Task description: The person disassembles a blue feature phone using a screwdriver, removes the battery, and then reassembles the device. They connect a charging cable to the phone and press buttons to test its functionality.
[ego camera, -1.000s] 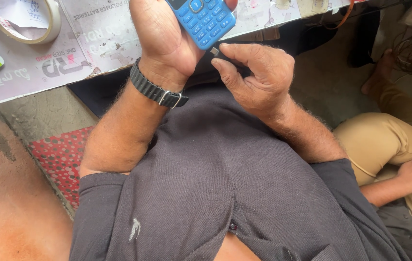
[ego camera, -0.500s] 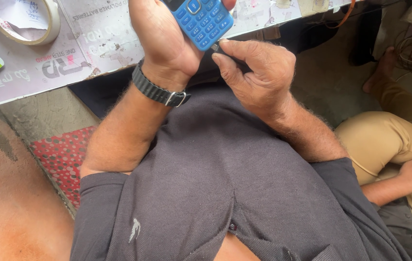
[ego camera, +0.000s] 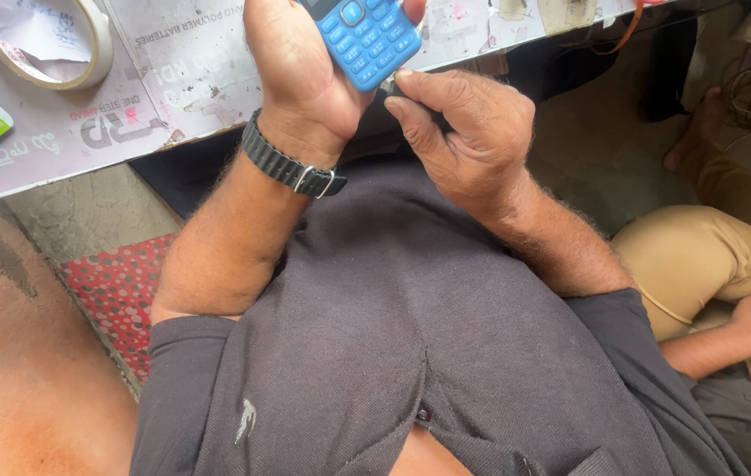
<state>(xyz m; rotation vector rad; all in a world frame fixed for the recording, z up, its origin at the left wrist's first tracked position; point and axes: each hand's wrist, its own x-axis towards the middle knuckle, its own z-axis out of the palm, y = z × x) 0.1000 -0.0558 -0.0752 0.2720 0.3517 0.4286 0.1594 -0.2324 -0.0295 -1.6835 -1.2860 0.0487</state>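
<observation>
Left hand (ego camera: 305,70) wrapped around blue keypad phone (ego camera: 365,40) above the table edge (ego camera: 173,115), right hand (ego camera: 464,132) pinching a small connector at its lower corner; a skewed push may bend it.

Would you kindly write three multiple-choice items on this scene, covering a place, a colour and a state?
1. Where is the tape roll?
A. top left, on the table
B. on the floor
C. in the right hand

2. What colour is the phone?
A. red
B. blue
C. black

3. How is the phone held?
A. lying on the table
B. gripped in the left hand
C. resting on the lap

Answers: 1 A, the roll lies flat on the table at top left. 2 B, its keypad and body are blue. 3 B, the left hand wraps it while the right hand pinches something at its lower edge.
</observation>
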